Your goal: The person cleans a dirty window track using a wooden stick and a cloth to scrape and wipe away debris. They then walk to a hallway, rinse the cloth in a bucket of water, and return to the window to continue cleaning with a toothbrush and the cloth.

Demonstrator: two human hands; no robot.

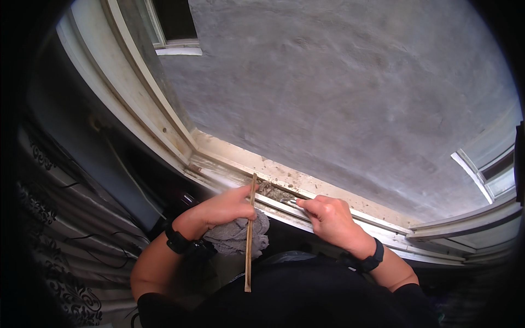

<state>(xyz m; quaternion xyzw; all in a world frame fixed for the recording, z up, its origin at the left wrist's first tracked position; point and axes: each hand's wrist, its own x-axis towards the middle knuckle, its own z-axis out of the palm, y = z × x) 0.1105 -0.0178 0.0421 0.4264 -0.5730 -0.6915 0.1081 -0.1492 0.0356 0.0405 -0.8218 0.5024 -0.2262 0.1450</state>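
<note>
My left hand (225,211) grips a thin wooden stick (248,254) and a crumpled grey cloth (238,238). The stick's upper end rests near the window track, and its lower end points towards my body. My right hand (332,217) is at the white window track (361,225), its fingers pinched on a small thin metallic tool (291,201) that is mostly hidden by them. The tool's tip touches a heap of grey-brown dirt (272,192) lying in the track between both hands.
Outside the window, crumbs of debris dot the pale ledge (287,172). Beyond it stands a grey plastered wall (328,90). White frame sides (135,82) rise at the left. A patterned curtain (78,262) hangs below left, beside a dark panel with a cable (127,176).
</note>
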